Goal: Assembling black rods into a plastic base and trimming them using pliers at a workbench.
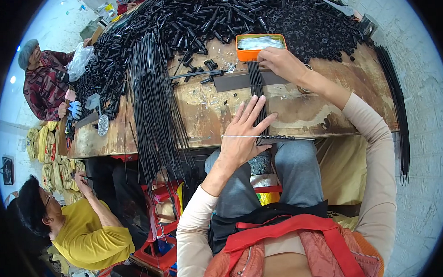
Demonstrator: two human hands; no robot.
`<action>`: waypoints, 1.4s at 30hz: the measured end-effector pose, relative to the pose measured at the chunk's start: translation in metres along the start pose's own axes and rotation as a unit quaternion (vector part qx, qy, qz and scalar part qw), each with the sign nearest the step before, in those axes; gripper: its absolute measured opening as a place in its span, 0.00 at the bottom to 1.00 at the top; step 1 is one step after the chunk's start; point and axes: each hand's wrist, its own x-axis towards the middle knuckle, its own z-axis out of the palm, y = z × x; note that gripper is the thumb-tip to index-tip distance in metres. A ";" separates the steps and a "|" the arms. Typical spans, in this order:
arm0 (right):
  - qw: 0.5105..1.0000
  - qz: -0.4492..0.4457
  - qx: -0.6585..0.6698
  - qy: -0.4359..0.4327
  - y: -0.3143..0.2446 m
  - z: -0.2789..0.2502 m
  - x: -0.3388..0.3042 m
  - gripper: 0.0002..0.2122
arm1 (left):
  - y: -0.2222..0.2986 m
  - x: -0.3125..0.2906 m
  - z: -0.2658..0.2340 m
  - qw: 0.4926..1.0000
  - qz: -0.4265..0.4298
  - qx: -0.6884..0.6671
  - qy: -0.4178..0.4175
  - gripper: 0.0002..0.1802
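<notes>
My left hand [241, 133] lies flat with its fingers spread over a narrow row of black rods [255, 81] on the table. A thin pale strip [238, 136] crosses the back of that hand. By its thumb, at the table's edge, runs a row of small dark pieces [280, 138] along the rods' near ends. My right hand [283, 64] is at the rods' far end, against the front corner of an orange box [247, 55] filled with thin white strips [257, 42]. Its fingers are curled together, and what they pinch is hidden.
A flat dark bar [229, 82] lies crosswise under the rods. Heaped black tubular parts [203, 22] and small black rings [310, 28] cover the back. Long black rods [154, 102] overhang the table [201, 115] at left. Two people [90, 231] [46, 83] sit at left.
</notes>
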 end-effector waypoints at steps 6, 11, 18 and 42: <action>0.983 0.070 -0.169 -0.010 0.000 -0.006 -0.015 0.05 | 0.000 -0.001 -0.002 1.000 -0.001 0.006 -0.005 0.48; 0.986 0.068 -0.152 0.001 -0.002 -0.019 -0.016 0.05 | 0.000 -0.001 -0.001 1.000 0.000 0.010 -0.007 0.48; 0.992 0.014 -0.121 0.012 0.008 -0.013 -0.018 0.05 | 0.000 -0.001 0.000 1.000 0.000 0.008 -0.008 0.49; 0.997 0.010 -0.071 0.018 0.004 -0.012 -0.007 0.07 | -0.001 -0.001 0.001 1.000 0.005 0.009 0.001 0.50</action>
